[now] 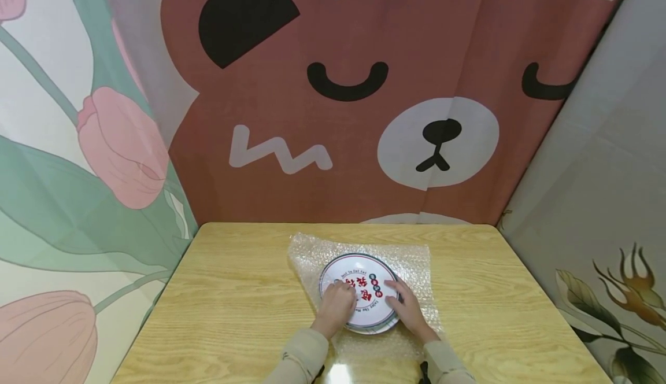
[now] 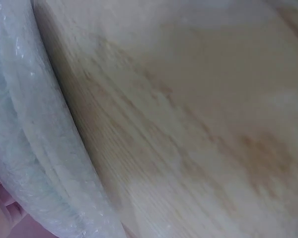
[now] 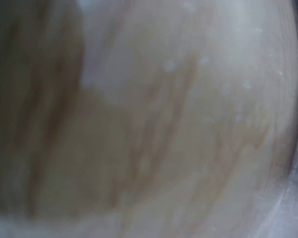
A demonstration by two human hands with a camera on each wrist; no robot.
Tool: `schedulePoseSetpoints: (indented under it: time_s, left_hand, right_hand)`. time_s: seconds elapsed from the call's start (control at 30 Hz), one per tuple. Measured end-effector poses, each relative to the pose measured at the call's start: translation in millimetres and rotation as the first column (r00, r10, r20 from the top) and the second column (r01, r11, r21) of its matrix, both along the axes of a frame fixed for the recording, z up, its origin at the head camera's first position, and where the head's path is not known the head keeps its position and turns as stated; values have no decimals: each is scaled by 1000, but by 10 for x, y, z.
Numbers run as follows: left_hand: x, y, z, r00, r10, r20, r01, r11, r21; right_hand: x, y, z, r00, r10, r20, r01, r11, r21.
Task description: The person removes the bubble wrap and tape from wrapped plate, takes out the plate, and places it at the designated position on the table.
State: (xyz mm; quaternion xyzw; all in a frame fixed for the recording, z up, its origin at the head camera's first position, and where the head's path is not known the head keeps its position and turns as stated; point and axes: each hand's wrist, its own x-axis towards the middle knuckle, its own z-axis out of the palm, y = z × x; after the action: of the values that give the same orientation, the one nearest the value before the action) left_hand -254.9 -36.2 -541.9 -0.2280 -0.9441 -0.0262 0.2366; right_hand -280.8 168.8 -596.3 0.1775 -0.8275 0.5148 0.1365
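Note:
A round white plate (image 1: pixel 359 265) with a blue rim, red characters and small dark lettering lies on a sheet of bubble wrap (image 1: pixel 411 259). Another rim edge shows beneath it along the lower side. My left hand (image 1: pixel 335 306) lies over the plate's left side with bent fingers; whether it grips anything is hidden. On the right rim, my right hand (image 1: pixel 411 312) rests with thumb and a finger spread on the plate. In the left wrist view, raised bubble wrap (image 2: pixel 44 124) runs down the left side, with fingers (image 2: pixel 0 213) partly visible at lower left.
The wood-grain table (image 1: pixel 234 291) extends on both sides of the bubble wrap. Behind it hangs a cloth (image 1: pixel 364 135) printed with a bear, and floral cloths (image 1: pixel 125 147) flank the sides. A blurred tabletop fills most of the right wrist view.

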Motion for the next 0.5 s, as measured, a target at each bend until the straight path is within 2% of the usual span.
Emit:
schedulePoseSetpoints:
  time_s: [0.07,0.2,0.3,0.5]
  left_hand:
    - [1,-2,-6,1000,0,-28,1,1000,10]
    - [-14,-10,-12,994,3,-110,1,999,35]
    - [-35,-28,-8,987,0,-163,10,998,62]
    - [-33,-59,-4,985,-10,-174,26,996,89]
  right_hand:
    - [1,-1,13,1000,1,16,-1,1000,2]
    - [103,-51,216,999,18,43,-17,999,-28]
    - [160,-77,327,999,28,28,-27,999,-43]
    - [59,-18,111,999,9,40,-8,1000,-6]
